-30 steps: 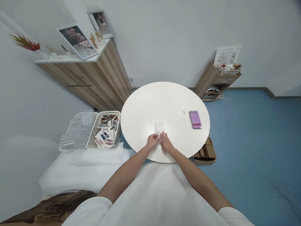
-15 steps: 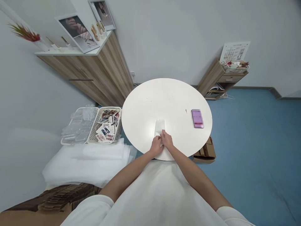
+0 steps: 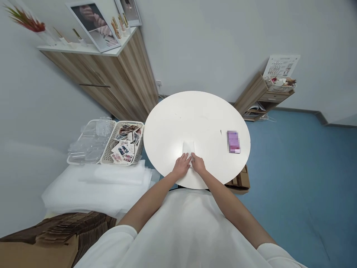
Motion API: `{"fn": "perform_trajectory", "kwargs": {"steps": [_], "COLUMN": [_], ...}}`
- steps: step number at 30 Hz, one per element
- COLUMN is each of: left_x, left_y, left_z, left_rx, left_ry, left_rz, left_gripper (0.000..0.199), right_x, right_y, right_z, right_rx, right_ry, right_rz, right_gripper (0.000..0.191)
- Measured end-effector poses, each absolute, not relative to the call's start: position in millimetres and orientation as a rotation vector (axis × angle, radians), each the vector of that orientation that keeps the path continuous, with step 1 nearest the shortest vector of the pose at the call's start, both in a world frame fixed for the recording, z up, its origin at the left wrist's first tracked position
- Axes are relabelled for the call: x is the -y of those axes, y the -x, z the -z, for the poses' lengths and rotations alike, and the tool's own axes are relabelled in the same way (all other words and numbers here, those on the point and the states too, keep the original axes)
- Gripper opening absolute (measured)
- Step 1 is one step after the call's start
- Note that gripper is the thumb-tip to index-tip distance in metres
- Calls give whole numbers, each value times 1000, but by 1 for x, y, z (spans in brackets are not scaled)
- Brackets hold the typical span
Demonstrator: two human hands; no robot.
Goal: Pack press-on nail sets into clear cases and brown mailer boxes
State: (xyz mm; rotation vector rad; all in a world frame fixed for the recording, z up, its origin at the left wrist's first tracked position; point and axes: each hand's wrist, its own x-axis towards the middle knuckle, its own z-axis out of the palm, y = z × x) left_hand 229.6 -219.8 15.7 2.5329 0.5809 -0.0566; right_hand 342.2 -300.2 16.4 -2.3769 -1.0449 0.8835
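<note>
A small white sheet or sleeve lies on the round white table, close to its front edge. My left hand rests flat over the lower left part of it, fingers spread. On the right side of the same piece, my right hand has its fingers bent together at the edge; whether it pinches anything is too small to tell. A purple pack lies toward the table's right side, with a small dark bit beside it.
At the left are a basket of printed cards, a basket of clear plastic pieces, white foam sheets and folded cardboard. A cardboard box sits below the table's right edge. Cabinets stand behind.
My left hand has opened from a closed grip and now lies flat on the white piece. My hands have moved slightly apart. The camera view has shifted a little.
</note>
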Motion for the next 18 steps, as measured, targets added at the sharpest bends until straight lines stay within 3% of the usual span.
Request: {"fn": "perform_trajectory", "kwargs": {"steps": [8,18], "left_x": [216,208], "left_y": [-232,-222], "left_z": [-15,-24], "left_rx": [-614,-544], "left_ry": [-2525,-2313], "left_rz": [130,139], "left_gripper": [48,66], "right_x": [318,314], "right_y": [-348,-339], "right_z": [-24,-38], "right_rx": [1619,1731], "right_ry": [2227,2337], "right_rz": [-941,-888], "right_gripper": [85,72]}}
